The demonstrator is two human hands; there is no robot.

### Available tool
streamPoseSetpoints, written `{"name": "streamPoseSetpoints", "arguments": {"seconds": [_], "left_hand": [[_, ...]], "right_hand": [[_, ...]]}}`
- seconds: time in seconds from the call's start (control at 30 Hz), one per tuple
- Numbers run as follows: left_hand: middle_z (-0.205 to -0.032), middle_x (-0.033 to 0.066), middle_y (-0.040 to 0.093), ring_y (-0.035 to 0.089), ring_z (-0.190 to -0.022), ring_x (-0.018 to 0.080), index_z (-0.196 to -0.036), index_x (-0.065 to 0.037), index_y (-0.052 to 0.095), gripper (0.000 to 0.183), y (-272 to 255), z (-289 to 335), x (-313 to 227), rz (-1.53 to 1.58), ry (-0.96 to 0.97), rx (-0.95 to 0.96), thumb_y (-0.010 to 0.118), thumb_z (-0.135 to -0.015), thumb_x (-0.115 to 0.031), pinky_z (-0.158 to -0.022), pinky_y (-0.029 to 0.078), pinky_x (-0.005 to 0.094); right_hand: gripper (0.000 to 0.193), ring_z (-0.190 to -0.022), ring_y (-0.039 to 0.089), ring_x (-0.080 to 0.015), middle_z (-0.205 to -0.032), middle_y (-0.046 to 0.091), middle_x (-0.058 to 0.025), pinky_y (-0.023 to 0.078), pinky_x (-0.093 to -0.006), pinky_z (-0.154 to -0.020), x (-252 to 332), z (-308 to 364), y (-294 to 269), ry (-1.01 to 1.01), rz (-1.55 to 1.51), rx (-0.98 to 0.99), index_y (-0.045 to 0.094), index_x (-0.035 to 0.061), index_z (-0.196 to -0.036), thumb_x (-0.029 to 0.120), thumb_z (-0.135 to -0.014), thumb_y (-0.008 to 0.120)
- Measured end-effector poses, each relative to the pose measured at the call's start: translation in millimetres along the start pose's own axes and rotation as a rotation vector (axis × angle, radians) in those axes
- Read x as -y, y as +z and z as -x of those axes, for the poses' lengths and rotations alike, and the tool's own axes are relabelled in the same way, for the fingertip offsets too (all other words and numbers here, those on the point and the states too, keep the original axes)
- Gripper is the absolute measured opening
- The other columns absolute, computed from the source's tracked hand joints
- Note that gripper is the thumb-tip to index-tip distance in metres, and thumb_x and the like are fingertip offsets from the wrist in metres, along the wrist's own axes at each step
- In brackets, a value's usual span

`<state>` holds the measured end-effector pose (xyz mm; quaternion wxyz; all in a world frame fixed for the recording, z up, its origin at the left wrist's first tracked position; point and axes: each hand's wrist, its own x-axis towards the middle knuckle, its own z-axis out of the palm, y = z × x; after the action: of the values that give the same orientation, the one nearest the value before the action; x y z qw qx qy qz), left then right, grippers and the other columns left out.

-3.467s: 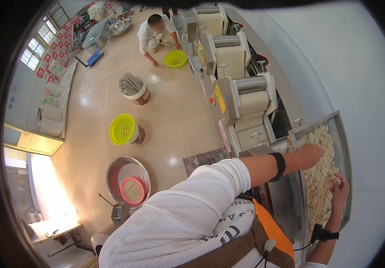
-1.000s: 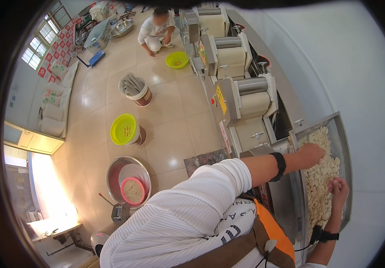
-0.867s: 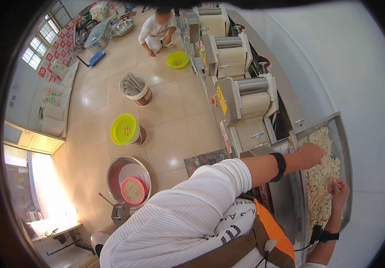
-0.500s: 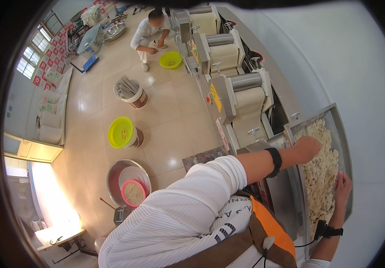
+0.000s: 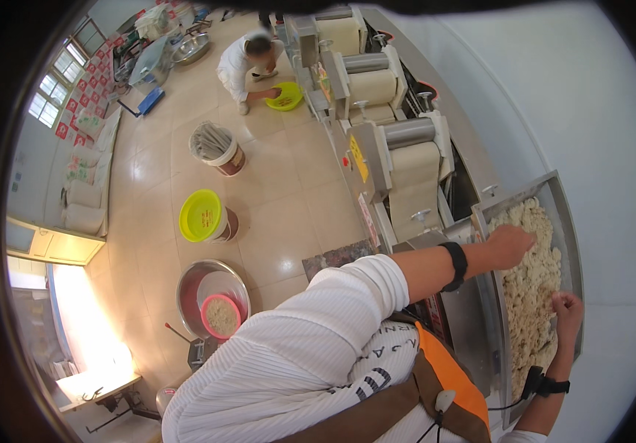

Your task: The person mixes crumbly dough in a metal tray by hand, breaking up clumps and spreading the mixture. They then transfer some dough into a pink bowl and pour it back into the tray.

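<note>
Pale crumbly dough (image 5: 528,295) lay in the metal tray (image 5: 569,255), below the left hand (image 5: 511,246) near the tray's end by the roller machine (image 5: 414,166), and just beside the right hand (image 5: 568,306) at the right long edge. Fingers curled on both; could not tell whether either pinched dough.

Both my arms stretched to the right

My left arm (image 5: 425,275) reaches across my front, and my left hand (image 5: 510,247) is knuckles-up, its fingertips hidden. My right forearm (image 5: 563,358) rises from below; my right hand (image 5: 568,306) curls its fingers loosely inward.
</note>
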<state>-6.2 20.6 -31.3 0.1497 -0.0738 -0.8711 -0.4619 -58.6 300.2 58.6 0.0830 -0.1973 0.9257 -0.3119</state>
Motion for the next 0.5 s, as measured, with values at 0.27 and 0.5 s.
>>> {"name": "streamPoseSetpoints", "arguments": {"seconds": [0.27, 0.5], "left_hand": [[-0.086, 0.0151, 0.067, 0.065, -0.084, 0.0369, -0.115, -0.013, 0.058, 0.04, 12.6, -2.9, 15.7, 0.127, 0.041, -0.066, 0.057, -0.08, 0.005, -0.075, 0.051, 0.0451], [-0.089, 0.0139, 0.071, 0.069, -0.083, 0.0322, -0.092, -0.009, 0.074, 0.011, -11.8, -0.3, -5.3, -0.043, 0.035, -0.029, 0.069, -0.082, -0.01, -0.073, 0.053, 0.0428]], "right_hand": [[0.04, -0.056, 0.052, -0.0196, -0.059, 0.054, -0.0097, 0.04, -0.0364, -0.056, 22.3, -3.5, -27.9, -0.118, 0.412, -0.094, 0.06, 0.0022, -0.07, 0.032, -0.097, 0.056], [0.018, -0.069, 0.065, -0.0198, -0.071, 0.07, -0.0054, 0.05, -0.0315, -0.065, 27.5, 2.1, -51.0, 0.18, 0.392, -0.032, 0.071, 0.0047, -0.086, 0.02, -0.093, 0.065]]}}
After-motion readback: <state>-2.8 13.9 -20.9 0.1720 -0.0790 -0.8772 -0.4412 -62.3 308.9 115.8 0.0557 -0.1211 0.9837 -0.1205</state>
